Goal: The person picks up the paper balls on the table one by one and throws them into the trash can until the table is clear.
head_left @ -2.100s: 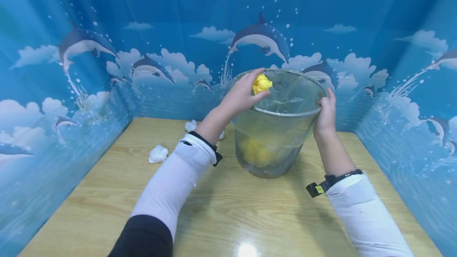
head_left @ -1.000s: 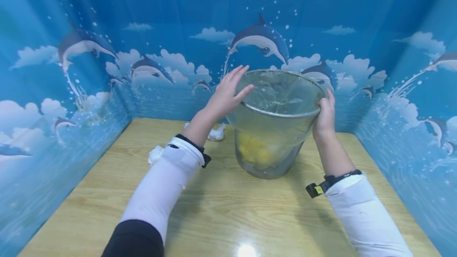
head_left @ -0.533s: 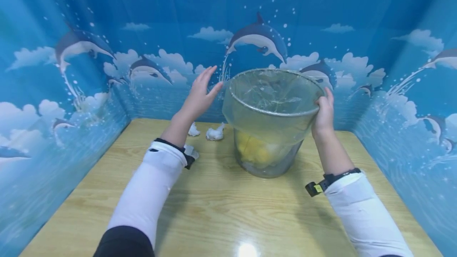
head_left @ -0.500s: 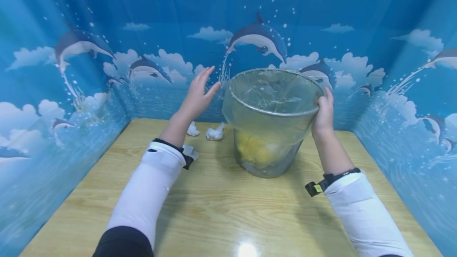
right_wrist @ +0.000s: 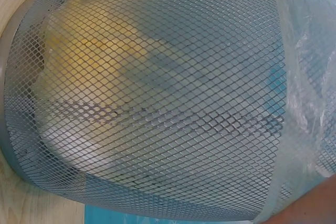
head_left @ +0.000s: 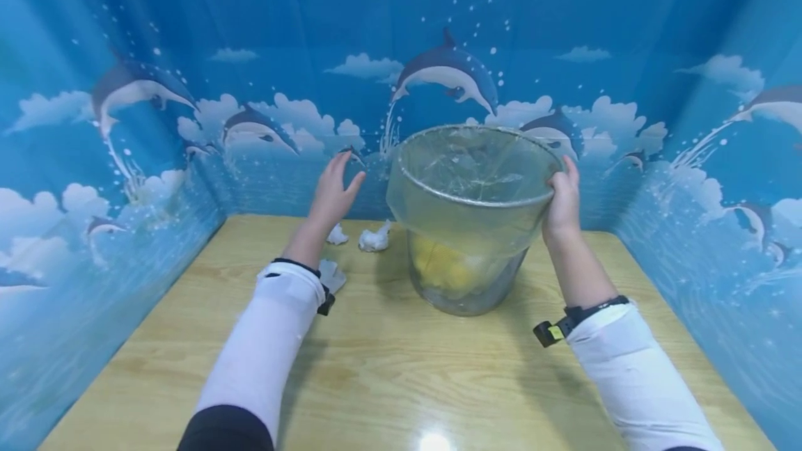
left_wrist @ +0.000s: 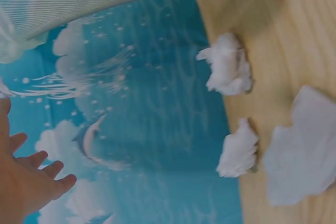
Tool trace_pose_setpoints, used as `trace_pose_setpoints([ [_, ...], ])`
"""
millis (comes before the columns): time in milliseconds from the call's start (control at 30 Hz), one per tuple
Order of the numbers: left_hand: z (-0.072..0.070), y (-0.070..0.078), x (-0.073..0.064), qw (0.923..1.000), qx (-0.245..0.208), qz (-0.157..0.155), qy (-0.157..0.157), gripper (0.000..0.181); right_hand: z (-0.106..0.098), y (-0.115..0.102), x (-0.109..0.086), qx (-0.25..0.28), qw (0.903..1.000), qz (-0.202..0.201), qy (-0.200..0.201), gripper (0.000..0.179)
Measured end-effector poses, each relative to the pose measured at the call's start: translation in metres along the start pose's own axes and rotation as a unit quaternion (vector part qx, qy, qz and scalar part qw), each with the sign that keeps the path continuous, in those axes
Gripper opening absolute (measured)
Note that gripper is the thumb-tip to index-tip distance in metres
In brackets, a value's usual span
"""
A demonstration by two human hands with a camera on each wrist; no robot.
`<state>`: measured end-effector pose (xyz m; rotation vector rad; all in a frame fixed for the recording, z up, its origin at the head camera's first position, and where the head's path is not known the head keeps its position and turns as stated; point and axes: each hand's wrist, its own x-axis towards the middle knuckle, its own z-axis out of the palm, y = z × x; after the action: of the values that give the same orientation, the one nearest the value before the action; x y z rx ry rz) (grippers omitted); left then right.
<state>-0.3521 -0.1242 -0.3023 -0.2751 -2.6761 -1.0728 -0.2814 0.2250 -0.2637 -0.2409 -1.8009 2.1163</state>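
A wire-mesh waste bin (head_left: 501, 266) stands on the table, a clear plastic liner (head_left: 464, 221) folded over its rim. My right hand (head_left: 562, 204) grips the rim on the right side. Yellow crumpled paper (right_wrist: 94, 45) shows through the mesh low in the bin. Left of the bin, my left hand (head_left: 332, 193) hovers with fingers spread and holds nothing. Below it lie two crumpled white papers, one nearer the bin (left_wrist: 227, 65) and one farther left (left_wrist: 239, 150). A flatter white paper (left_wrist: 302, 148) sits closer to me, partly hidden by my wrist in the head view.
The wooden table (head_left: 376, 367) extends in front of the bin. A blue curtain (head_left: 301, 33) printed with dolphins encloses the back and both sides. Wrist-worn black devices (head_left: 550, 333) sit over white sleeves.
The left hand has let the yellow paper ball go into the bin, moved left away from the rim and sunk toward the white papers. The right hand keeps its grip on the rim.
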Motion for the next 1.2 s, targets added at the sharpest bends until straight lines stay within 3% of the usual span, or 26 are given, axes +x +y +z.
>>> trace_pose_setpoints([
  [267, 0.028, -0.015, 0.004, 0.9987, 0.014, -0.044, -0.023, 0.065, 0.001, 0.001, 0.000, 0.003, 1.0000, -0.003, 0.002, 0.071],
  [633, 0.062, -0.033, 0.008, 0.9941, 0.068, -0.060, -0.059, 0.064, 0.001, 0.002, 0.001, 0.006, 1.0000, 0.001, 0.000, 0.070],
  [867, 0.084, -0.049, 0.006, 0.9874, 0.098, -0.075, -0.099, 0.064, 0.003, 0.003, 0.001, 0.003, 1.0000, 0.002, -0.001, 0.071],
  [1200, 0.113, -0.067, 0.006, 0.9764, 0.159, -0.037, -0.141, 0.061, 0.002, 0.001, 0.001, 0.014, 0.9999, 0.003, 0.004, 0.070],
])
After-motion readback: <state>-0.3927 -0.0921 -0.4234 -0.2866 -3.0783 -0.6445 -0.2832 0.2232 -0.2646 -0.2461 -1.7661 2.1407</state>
